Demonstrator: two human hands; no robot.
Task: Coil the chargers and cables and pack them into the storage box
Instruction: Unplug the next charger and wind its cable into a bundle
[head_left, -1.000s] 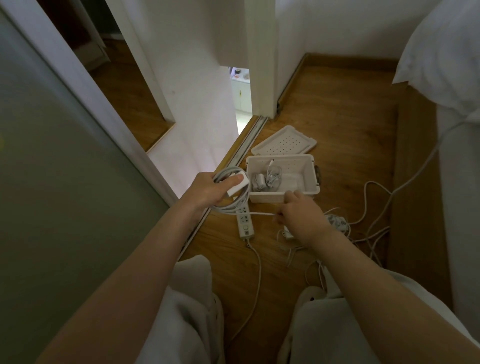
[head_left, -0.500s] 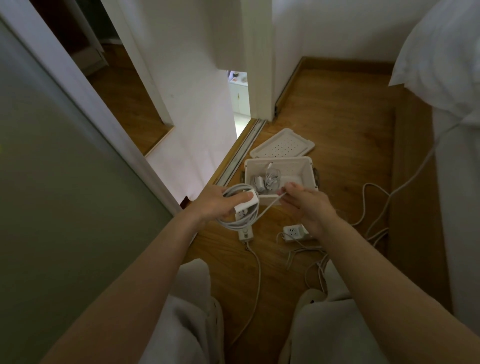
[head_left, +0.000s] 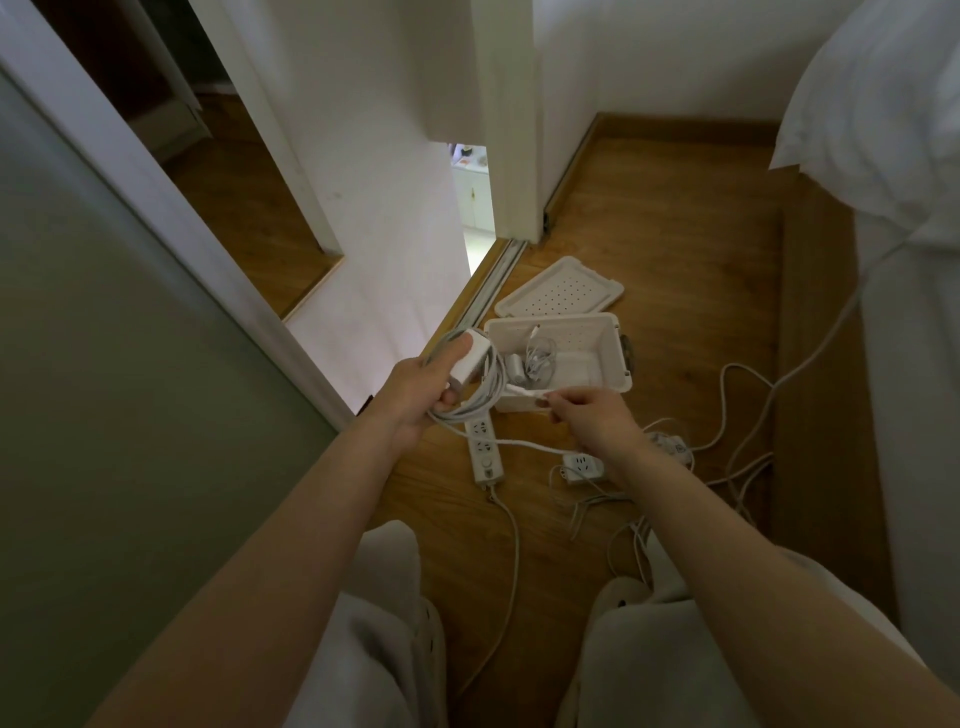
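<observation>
My left hand (head_left: 415, 389) grips a white charger brick (head_left: 470, 358) together with its coiled white cable (head_left: 475, 402), thumb on the brick. My right hand (head_left: 587, 421) pinches the free plug end of that cable (head_left: 527, 396) just in front of the box. The open white storage box (head_left: 613, 384) stands on the wooden floor behind both hands, with a small charger and a bundled cable (head_left: 535, 358) inside. A slack length of the cable hangs down from the coil toward the floor.
The box's perforated lid (head_left: 558, 288) lies behind it. A white power strip (head_left: 484, 451), a small socket adapter (head_left: 584, 466) and loose white cables (head_left: 737, 447) lie on the floor. A bed (head_left: 904, 260) is on the right, a sliding door (head_left: 104, 364) on the left.
My left hand lifted the coil up and toward the box. My right hand rose from the floor cables and drew the cable's plug end up, another loop now added to the coil.
</observation>
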